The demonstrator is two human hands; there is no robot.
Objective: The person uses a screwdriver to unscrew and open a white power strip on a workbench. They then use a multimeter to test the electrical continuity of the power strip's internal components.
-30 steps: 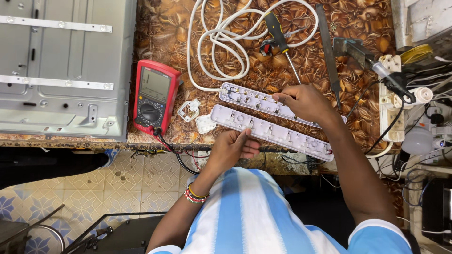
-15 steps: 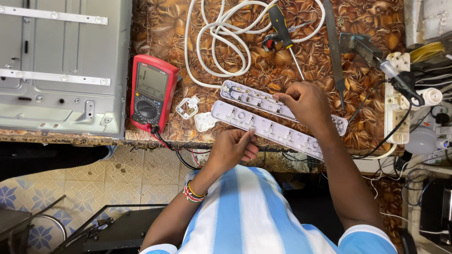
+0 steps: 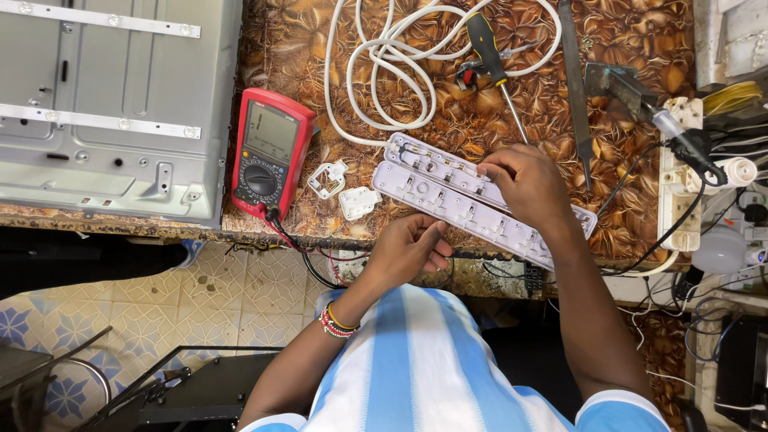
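Long white plastic power strip (image 3: pixel 472 210) already split into two half-shells lying side by side, insides up. Right hand (image 3: pixel 524 182) fingertips pinched on upper shell; left hand (image 3: pixel 406 250) curled at table edge, grip unclear. Reassembly not yet done.

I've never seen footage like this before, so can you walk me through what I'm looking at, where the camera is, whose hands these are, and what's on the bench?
The one current picture comes from a camera worn on a person's head, looking straight down, so both hands are that person's own. On a brown leaf-patterned bench lies a long white power strip, opened into two halves. The right hand rests on top of it; the left hand sits at the near edge, fingers curled, and I can't tell whether it grips anything. Around them: a red multimeter, two white plug pieces, a coiled white cable, a black-and-yellow screwdriver, and a grey metal panel on the left.
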